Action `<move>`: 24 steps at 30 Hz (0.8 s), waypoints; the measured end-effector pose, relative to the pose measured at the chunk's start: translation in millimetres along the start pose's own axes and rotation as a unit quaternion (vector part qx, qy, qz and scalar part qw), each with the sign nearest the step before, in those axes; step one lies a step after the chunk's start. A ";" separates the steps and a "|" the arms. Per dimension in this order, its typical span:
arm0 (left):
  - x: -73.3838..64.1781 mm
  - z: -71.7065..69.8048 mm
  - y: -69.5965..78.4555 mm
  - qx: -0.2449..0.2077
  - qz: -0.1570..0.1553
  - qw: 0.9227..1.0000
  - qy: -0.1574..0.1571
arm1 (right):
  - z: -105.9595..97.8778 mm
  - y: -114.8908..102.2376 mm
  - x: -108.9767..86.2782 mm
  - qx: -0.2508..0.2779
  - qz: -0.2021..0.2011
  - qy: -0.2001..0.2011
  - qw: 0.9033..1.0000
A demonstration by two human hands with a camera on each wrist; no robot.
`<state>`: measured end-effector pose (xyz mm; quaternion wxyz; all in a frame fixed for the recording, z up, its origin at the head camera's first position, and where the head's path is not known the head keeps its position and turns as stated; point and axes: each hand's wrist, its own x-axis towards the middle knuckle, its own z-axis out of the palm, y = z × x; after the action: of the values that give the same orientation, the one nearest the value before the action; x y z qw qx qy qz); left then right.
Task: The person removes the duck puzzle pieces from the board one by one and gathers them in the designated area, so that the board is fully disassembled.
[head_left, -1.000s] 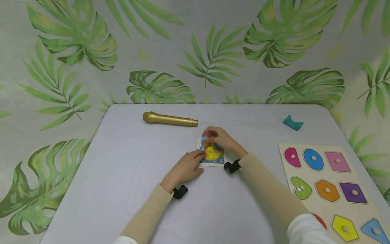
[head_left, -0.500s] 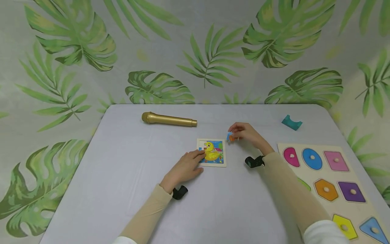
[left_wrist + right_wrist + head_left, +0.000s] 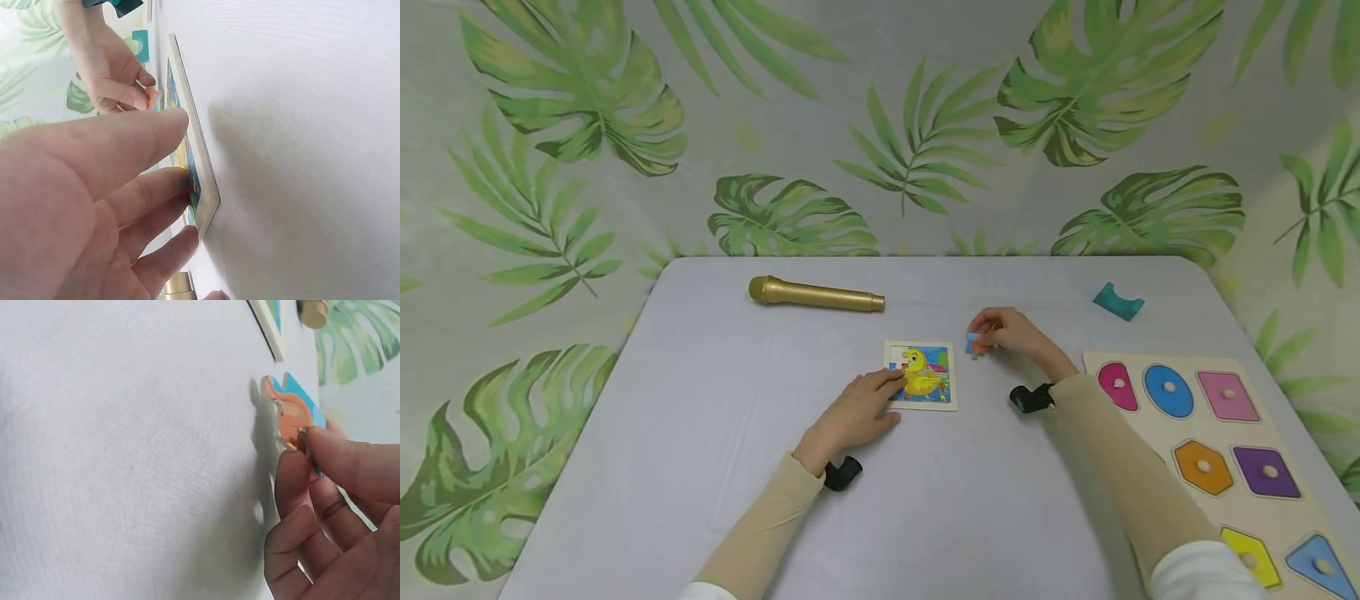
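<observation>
A small square jigsaw puzzle (image 3: 925,407) with a yellow duck picture lies mid-table in a pale wooden frame. Pale board shows at its upper left corner. My left hand (image 3: 855,410) rests on its left side, fingertips lying on the picture and covering part of it; the thumb is by the near edge in the left wrist view. To the right of the frame, my right hand (image 3: 1011,332) pinches a blue and orange puzzle piece (image 3: 294,415) between thumb and fingers. The piece is tilted close over the tabletop, and the fingertips hide its lower end.
A gold microphone (image 3: 820,295) lies behind the puzzle, to the left. At the back right is a teal curved block (image 3: 1117,302). A large shape board (image 3: 1217,433) with knobbed pieces takes up the right side, partly under my right forearm.
My right hand has lifted the blue and orange piece out of the puzzle's upper left area and carried it right, then slightly lower beside the frame. The left hand stays put.
</observation>
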<state>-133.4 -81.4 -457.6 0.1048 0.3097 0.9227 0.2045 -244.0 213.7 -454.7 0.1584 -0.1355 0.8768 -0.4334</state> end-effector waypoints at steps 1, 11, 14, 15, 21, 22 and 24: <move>0.1 -0.2 0.5 -0.001 -0.001 1.000 0.000 | 1.6 -0.2 0.7 -0.012 -0.003 0.001 1.000; 5.6 2.2 3.8 0.030 -0.003 0.999 0.028 | 15.2 -8.3 -0.2 -0.164 -0.039 0.021 0.985; 8.5 3.3 4.3 0.032 -0.006 0.999 0.033 | 17.5 -9.8 -1.4 -0.187 -0.036 0.027 0.981; 9.3 3.6 4.3 0.032 -0.007 0.999 0.034 | 17.9 -10.2 -1.9 -0.192 -0.034 0.029 0.980; 12.5 5.4 5.8 0.031 0.002 0.999 0.039 | 19.1 -8.9 -2.9 -0.186 -0.032 0.041 0.981; 12.5 5.4 6.2 0.031 0.007 0.999 0.038 | 19.6 -8.3 -3.0 -0.178 -0.033 0.045 0.982; 12.5 5.5 6.5 0.033 0.017 0.999 0.032 | 20.9 -7.9 -3.1 -0.150 -0.040 0.053 0.986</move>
<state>-138.0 -67.3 -460.5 0.0616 0.3223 0.9263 0.1850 -232.2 195.2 -459.8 0.0720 -0.1690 0.9331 -0.3092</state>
